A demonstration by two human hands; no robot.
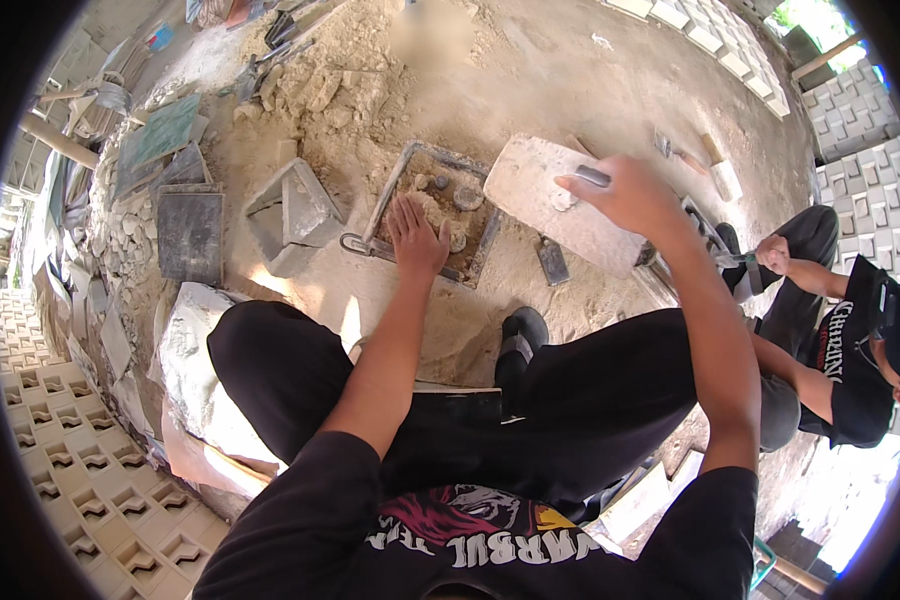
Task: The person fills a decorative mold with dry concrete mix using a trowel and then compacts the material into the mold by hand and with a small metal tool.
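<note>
My left hand [417, 237] lies palm down, fingers stretched out, over the left part of a dark metal mould frame [395, 180] on the ground. Sandy material and several round dark pieces [467, 197] are inside the frame, and my palm hides some of it. To the right, my right hand [625, 195] is closed round the dark handle [592, 176] of a broad, pale, dust-covered float [530, 185]. The float's left end reaches the frame's right side. A small dark block [553, 262] rests on the ground just below the float.
Left of the frame stands a hollow grey triangular form [310, 205], with dark square tiles [190, 235] beyond it. A heap of sand and rubble [340, 95] lies behind. At the right, a co-worker [840, 350] crouches close by. Stacked pale blocks [100, 440] line the lower left.
</note>
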